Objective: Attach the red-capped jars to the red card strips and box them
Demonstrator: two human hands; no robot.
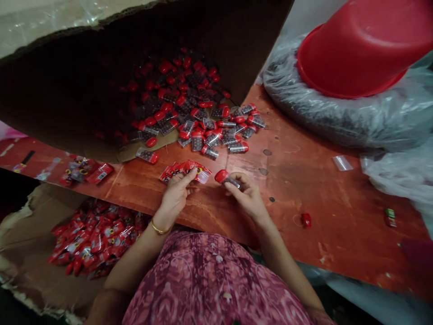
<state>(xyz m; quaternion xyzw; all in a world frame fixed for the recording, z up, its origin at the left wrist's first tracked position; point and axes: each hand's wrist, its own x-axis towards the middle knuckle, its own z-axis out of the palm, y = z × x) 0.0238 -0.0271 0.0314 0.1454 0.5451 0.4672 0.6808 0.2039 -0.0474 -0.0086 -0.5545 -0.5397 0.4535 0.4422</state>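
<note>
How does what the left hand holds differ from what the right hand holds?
Number: the left hand holds several overlapping packets, while the right hand holds a single case.
Shape: the packets look thin and flat; the case is chunkier, with a rounded end.
Colour: the packets are mostly red with printed patches, whereas the case has a plain red end and a dark see-through body.
Both show red and clear plastic.

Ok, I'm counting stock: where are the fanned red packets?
Head view, near centre: the red packets are in the left hand, left of the held red-capped container.
</note>
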